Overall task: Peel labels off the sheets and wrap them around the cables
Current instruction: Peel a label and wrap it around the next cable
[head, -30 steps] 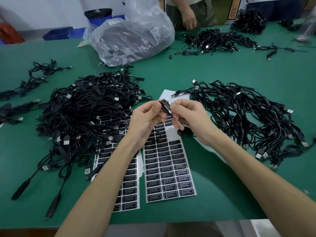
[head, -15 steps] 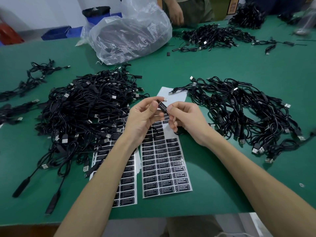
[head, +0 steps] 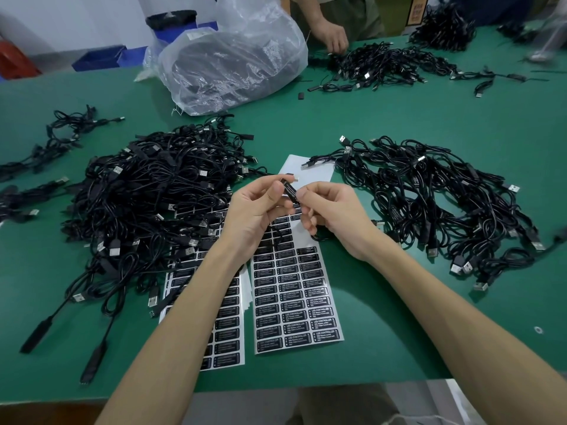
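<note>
My left hand [head: 256,214] and my right hand [head: 334,217] meet above the label sheets, both pinching one small black cable module [head: 290,190] with a label on it; its cable hangs down behind my fingers. Under my hands lies a white sheet of black labels [head: 294,299], its upper part bare backing. A second sheet [head: 227,329] lies to its left, partly under my left forearm. A big heap of black cables [head: 153,207] sits on the left, a flatter heap [head: 435,207] on the right.
The green table [head: 399,118] holds a clear plastic bag [head: 233,65] of dark cables at the back, small cable bunches [head: 58,139] far left, and more cables [head: 386,67] at the far edge, where another person's hand [head: 334,38] works. Two loose black modules [head: 61,342] lie front left.
My hands stay together on the module, turning it slightly between the fingers. The other person's hand at the far edge has come down to the cables.
</note>
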A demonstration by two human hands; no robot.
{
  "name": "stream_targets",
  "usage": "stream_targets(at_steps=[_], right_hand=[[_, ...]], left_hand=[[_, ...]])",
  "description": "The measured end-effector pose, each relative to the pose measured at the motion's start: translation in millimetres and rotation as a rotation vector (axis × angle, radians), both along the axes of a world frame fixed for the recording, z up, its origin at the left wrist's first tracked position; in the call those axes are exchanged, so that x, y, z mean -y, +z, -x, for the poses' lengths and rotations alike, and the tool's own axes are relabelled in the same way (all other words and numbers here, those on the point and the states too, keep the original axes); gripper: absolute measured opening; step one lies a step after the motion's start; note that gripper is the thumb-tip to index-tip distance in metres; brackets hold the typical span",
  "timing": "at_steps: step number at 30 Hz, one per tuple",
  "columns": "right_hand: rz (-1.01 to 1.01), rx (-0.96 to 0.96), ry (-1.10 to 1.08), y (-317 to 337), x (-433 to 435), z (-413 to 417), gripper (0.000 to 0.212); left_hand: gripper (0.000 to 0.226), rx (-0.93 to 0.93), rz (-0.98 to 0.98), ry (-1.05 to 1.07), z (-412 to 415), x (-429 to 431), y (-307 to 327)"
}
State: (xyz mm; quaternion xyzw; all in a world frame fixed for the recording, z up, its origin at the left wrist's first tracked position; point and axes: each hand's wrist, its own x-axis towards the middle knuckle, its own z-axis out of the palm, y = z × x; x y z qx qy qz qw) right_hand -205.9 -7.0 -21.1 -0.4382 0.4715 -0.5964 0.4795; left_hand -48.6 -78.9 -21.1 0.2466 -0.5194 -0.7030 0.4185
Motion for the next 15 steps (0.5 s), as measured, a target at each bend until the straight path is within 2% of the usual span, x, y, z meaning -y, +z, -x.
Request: stream_targets(at_steps=[15], right_hand=[[0.000, -0.018, -0.022, -2.8, 2.2, 0.0, 0.021]], left_hand=[[0.023, 0.017, 0.027, -0.005, -0.8, 1.3, -1.8]])
